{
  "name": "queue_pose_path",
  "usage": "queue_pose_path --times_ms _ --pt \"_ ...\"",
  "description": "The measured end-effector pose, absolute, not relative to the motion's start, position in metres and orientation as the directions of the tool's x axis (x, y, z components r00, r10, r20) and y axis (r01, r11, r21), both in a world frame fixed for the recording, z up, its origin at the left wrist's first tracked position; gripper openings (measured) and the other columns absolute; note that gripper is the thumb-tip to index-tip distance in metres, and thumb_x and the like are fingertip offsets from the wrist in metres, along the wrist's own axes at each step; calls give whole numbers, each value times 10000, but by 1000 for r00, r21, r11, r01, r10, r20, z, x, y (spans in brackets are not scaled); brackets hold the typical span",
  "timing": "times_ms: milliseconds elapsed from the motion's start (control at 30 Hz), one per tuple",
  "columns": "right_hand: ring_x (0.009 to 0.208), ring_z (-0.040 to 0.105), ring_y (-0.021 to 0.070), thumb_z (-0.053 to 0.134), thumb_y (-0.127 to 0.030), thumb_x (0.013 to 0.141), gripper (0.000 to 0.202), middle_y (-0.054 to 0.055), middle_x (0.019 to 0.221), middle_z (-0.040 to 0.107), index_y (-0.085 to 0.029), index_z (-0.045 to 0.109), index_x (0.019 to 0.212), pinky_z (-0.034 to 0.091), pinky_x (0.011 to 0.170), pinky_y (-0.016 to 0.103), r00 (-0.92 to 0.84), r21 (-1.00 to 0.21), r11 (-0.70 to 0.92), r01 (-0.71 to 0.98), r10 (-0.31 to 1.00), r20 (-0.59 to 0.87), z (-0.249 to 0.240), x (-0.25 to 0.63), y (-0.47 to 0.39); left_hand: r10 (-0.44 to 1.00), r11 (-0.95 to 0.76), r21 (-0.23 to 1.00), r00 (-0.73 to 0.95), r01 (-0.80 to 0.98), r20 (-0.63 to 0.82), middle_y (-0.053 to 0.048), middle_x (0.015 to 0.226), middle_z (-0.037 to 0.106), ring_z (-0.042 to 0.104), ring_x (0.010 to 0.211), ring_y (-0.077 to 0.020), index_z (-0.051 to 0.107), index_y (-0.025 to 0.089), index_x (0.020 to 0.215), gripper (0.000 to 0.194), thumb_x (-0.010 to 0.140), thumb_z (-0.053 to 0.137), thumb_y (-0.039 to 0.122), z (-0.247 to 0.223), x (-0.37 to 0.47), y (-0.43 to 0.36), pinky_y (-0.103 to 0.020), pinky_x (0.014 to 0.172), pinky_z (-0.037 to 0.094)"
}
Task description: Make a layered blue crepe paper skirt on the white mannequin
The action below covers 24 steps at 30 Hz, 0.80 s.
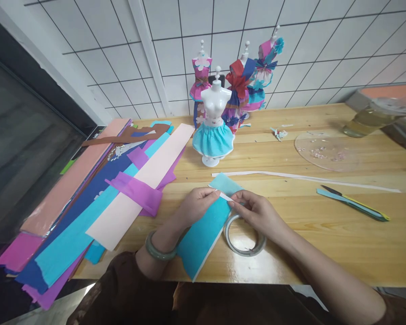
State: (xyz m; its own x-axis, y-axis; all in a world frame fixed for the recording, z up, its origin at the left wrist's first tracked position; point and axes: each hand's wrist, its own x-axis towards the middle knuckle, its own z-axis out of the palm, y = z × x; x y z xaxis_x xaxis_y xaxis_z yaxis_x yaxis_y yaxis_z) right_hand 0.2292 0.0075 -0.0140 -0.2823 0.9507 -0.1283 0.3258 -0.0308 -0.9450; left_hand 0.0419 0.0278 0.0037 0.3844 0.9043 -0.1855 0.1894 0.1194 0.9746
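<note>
Between my two hands lies a strip of turquoise crepe paper (205,234), with a white band (226,196) crossing it near its far end. My left hand (198,205) pinches the band's left end at the paper's edge. At its right end, the thumb and fingers of my right hand (252,208) close on the same band. A roll of tape (245,248) lies flat just below my right hand. Beyond the paper stands a white mannequin (216,101) wearing a gathered turquoise skirt (213,139).
Stacked crepe paper sheets (122,203) cover the left side. Dressed mannequins (238,85) stand at the back. To the right are a long white strip (291,175), scissors (353,205), a clear plate of beads (325,152) and a tilted-looking jug (372,118).
</note>
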Motion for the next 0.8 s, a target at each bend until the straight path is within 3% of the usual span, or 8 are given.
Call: queue_pose_path --times_ms 133,233,333,467,800 --pt "652 581 145 545 -480 821 326 11 715 634 -180 562 947 458 617 267 -305 -965 -113 237 934 -184 -15 229 6 919 120 972 348 200 -185 24 625 390 361 624 -108 432 157 604 338 827 467 409 4 41 26 -235 565 289" --pt "558 551 126 554 -487 810 396 4 684 638 -174 542 1051 415 500 244 -279 -952 -147 267 934 -222 -11 228 5 926 102 976 340 191 -164 24 616 388 358 612 -107 436 157 606 341 832 457 411 3 40 25 -236 551 284" --pt "510 527 112 583 -482 785 497 36 782 674 -176 478 1162 356 409 226 -237 -936 -190 296 935 -264 -7 227 4 926 118 974 332 195 -179 26 613 402 356 597 -101 467 152 617 334 831 466 408 3 38 26 -232 539 286" --pt "532 534 102 587 -477 784 473 78 922 679 -182 477 1137 354 381 208 -240 -945 -196 261 935 -261 -2 228 4 920 151 970 332 192 -209 7 640 493 416 617 -112 551 137 657 330 824 487 414 3 34 29 -229 541 312" --pt "431 463 68 556 -545 782 543 82 928 688 -157 556 1162 337 343 214 -294 -924 -260 280 893 -340 2 230 7 897 248 966 360 72 -257 -15 675 569 502 649 -129 616 127 720 337 807 519 438 2 30 32 -236 580 384"
